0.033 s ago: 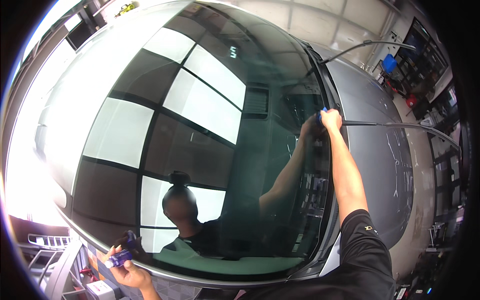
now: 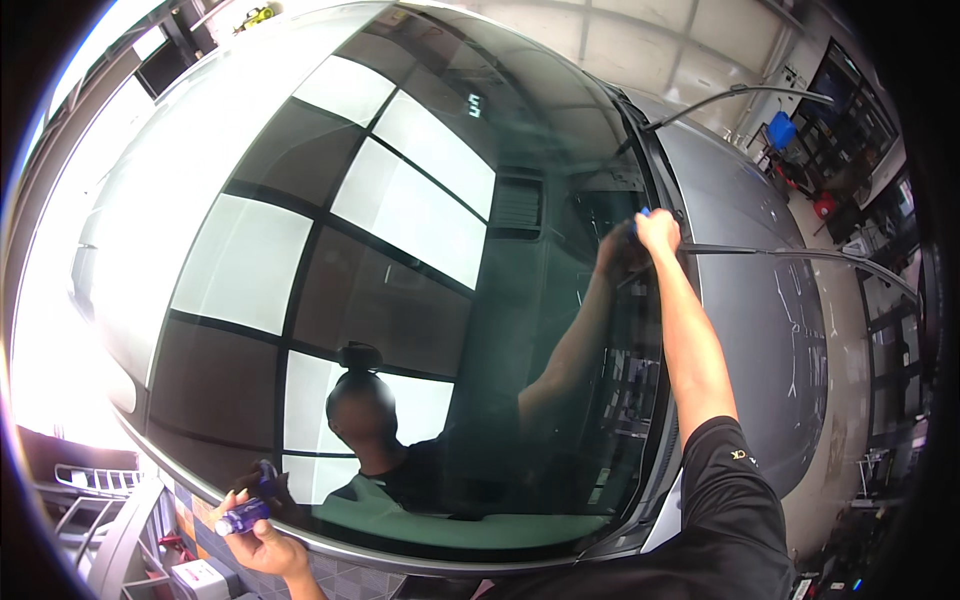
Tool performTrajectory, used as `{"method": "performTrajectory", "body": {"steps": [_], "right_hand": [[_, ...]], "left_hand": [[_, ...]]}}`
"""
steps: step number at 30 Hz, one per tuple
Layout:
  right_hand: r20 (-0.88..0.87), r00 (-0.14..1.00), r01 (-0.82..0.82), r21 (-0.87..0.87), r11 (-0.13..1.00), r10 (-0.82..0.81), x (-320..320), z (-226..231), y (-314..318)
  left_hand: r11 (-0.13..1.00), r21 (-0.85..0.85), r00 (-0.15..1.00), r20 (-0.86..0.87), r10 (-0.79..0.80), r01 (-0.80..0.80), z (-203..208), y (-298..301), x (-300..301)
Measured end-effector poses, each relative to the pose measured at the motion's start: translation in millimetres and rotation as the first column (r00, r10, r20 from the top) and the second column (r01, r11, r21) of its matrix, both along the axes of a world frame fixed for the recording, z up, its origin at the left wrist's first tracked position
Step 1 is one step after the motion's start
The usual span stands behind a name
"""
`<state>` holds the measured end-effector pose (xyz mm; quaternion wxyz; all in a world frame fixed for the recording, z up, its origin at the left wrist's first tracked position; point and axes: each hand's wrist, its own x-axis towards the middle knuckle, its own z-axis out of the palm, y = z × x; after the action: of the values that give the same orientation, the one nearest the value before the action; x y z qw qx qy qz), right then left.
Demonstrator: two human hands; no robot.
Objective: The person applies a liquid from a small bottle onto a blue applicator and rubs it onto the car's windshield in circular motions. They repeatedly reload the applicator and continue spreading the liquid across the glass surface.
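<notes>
A dark car windshield (image 2: 560, 400) spreads out before me, reflecting ceiling panels and my own outline. Stretched far forward, my right hand (image 2: 658, 233) is closed on a small blue object (image 2: 643, 213), mostly hidden by the fingers; it looks like an applicator pad. That hand is at the glass near its lower edge, beside a raised wiper arm (image 2: 720, 250). At the lower left, my left hand (image 2: 262, 547) grips a small purple-blue bottle (image 2: 243, 517) with a pale end, tilted beside the near edge of the windshield.
Another wiper arm (image 2: 740, 90) stands lifted off the glass farther away. The grey hood (image 2: 750, 360) lies to the right. A white ladder-like rack (image 2: 95, 480) and a white box (image 2: 200, 580) are at the lower left. A blue item (image 2: 780, 130) is at the far right.
My right hand has shifted slightly farther away and to the left along the glass. The left hand and bottle stay nearly in place.
</notes>
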<state>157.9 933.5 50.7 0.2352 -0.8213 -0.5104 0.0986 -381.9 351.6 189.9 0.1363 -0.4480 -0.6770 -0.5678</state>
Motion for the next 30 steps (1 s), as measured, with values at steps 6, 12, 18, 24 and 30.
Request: {"method": "performTrajectory", "body": {"steps": [6,12,18,24,30], "right_hand": [[-0.084,0.965,-0.217,0.264,0.94,0.247,-221.2,156.7,29.1],[0.071,0.799,-0.531,0.549,0.646,0.597,-449.8,257.7,42.9],[0.053,0.747,-0.575,0.553,0.603,0.663,-506.4,274.3,29.8],[-0.204,0.857,-0.338,0.47,0.815,0.473,-308.2,193.7,8.5],[-0.091,0.989,0.131,0.139,0.982,-0.119,-9.9,13.5,-64.7]], "left_hand": [[0.999,-0.002,0.999,0.004,-0.043,0.043,3.4,10.6,3.8],[1.0,0.014,0.999,0.034,0.003,-0.004,1.1,19.8,5.4],[0.999,-0.004,0.999,0.034,-0.041,0.042,-7.6,17.0,-9.5],[1.0,0.016,0.998,0.061,-0.01,0.009,-3.2,13.2,-0.3],[0.993,0.039,0.99,0.086,-0.112,0.109,-1.7,20.2,0.6]]}}
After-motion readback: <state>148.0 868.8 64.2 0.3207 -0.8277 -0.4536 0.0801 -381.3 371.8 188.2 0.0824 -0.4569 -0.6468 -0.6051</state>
